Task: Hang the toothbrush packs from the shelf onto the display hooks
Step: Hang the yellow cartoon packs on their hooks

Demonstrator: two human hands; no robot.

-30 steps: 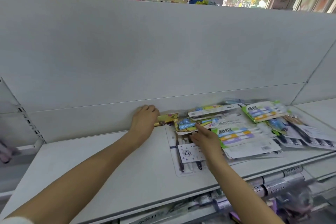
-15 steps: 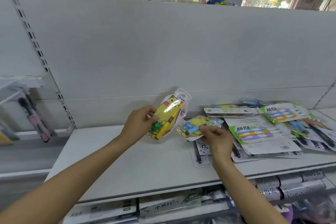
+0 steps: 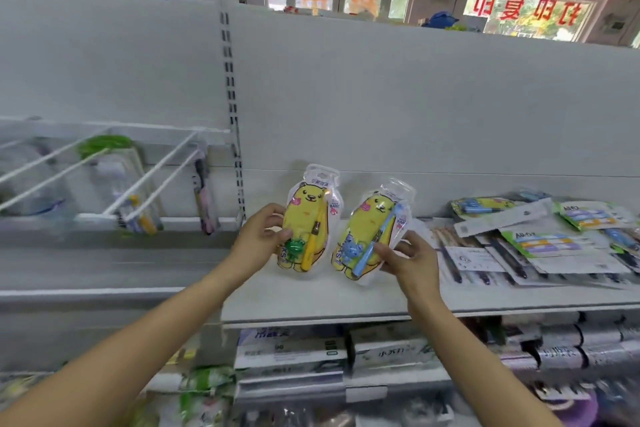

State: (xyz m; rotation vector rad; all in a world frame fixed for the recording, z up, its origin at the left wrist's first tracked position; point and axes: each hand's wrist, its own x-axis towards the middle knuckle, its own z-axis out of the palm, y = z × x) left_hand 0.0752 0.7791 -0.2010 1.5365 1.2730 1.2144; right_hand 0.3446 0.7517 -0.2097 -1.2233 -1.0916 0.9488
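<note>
Two bear toothbrush packs: left hand [image 3: 258,240] grips yellow-brush pack [image 3: 306,218], right hand [image 3: 410,258] grips blue-brush pack [image 3: 369,230]; thread each top hole squarely onto display hooks [image 3: 152,177].

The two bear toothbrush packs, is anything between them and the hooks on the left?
Nothing visible blocks the way. The left hand holds one bear pack, the right hand the other; open air separates them from the hooks.

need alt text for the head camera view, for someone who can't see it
A person's left hand and right hand each hold up a yellow bear toothbrush pack, yellow-brush pack left and blue-brush pack right, above a white shelf. More packs lie to the right; display hooks stand left.
</note>
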